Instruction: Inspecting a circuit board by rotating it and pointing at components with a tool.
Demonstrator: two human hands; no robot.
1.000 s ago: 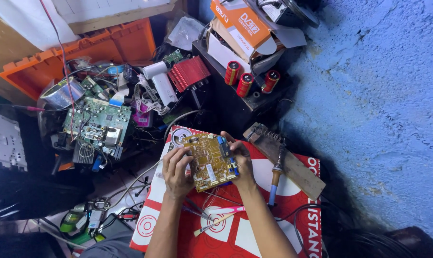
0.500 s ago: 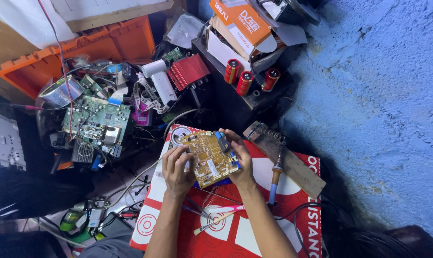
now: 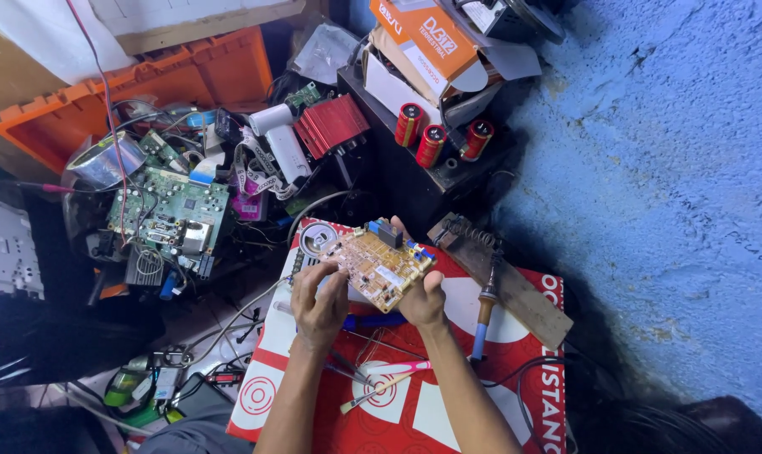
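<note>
A tan circuit board (image 3: 379,265) with small parts on it is held up over a red and white printed sheet (image 3: 415,412). My left hand (image 3: 320,301) grips its near left edge, fingers curled over the top. My right hand (image 3: 423,298) holds it from below on the right side, thumb along the edge. The board is tilted, its far corner raised. Under the hands lie a blue-handled tool (image 3: 373,320), a pink-handled tool (image 3: 394,367) and a thin stick (image 3: 373,395).
A soldering iron (image 3: 484,313) rests on a wooden stand (image 3: 503,282) to the right. A green circuit board (image 3: 172,217) and cables lie in a pile at left, an orange crate (image 3: 145,88) behind. Three red capacitors (image 3: 431,139) stand on a black box. Blue wall at right.
The board has turned and tilted between my hands, now lying more sideways. My left hand shifted toward its near left edge. Both hands stayed over the red sheet.
</note>
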